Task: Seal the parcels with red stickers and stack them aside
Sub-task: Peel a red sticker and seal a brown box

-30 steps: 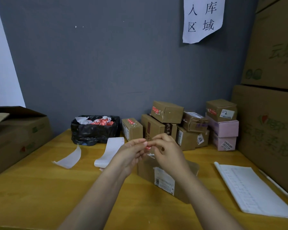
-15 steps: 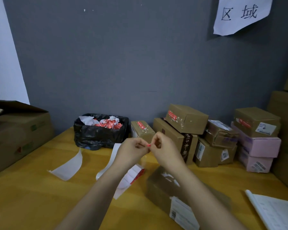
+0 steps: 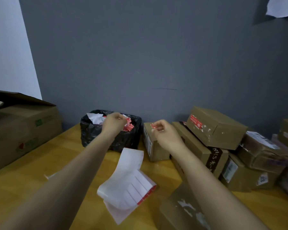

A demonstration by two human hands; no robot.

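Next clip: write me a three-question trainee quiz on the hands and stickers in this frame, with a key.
1. True or false: the right hand pinches a red sticker.
2. Short answer: does the near parcel show a red sticker on its visible faces?
3. The left hand is over: A) the black-lined bin; B) the near parcel; C) the sticker sheet.
Key: 1 true; 2 no, none visible; 3 A.
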